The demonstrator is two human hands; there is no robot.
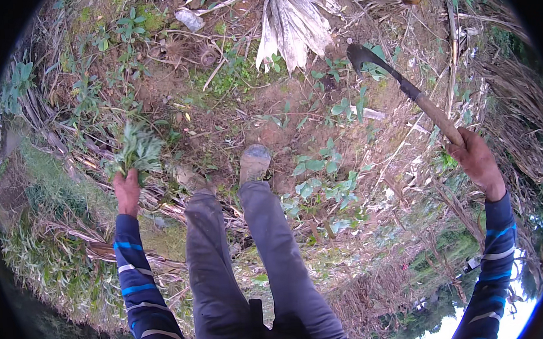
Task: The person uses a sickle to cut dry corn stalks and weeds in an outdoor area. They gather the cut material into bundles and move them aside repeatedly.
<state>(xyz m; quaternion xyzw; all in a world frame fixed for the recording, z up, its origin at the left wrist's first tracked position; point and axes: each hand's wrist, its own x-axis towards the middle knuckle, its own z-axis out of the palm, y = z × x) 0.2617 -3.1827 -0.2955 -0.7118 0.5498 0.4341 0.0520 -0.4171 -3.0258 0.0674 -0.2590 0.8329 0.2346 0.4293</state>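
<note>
My left hand (127, 190) grips a bunch of green leafy plants (137, 147), held out to the left of my legs. In my right hand (478, 161) is the wooden handle (438, 115) of a sickle-like hand tool. Its dark, hooked metal blade (371, 57) points up and to the left, above the ground ahead of me. Below the blade, leafy weeds (317, 162) grow from the bare soil. One muddy shoe (255, 162) shows plainly between the hands; the other is partly hidden by plants and dry stalks.
A fan of dried pale leaves (293, 28) lies ahead, with a grey stone (190, 19) to its left. Dry stalks (453, 60) and plant litter cover the right side. More stalks (79, 153) lie along the left. Low green plants (130, 26) grow at the upper left.
</note>
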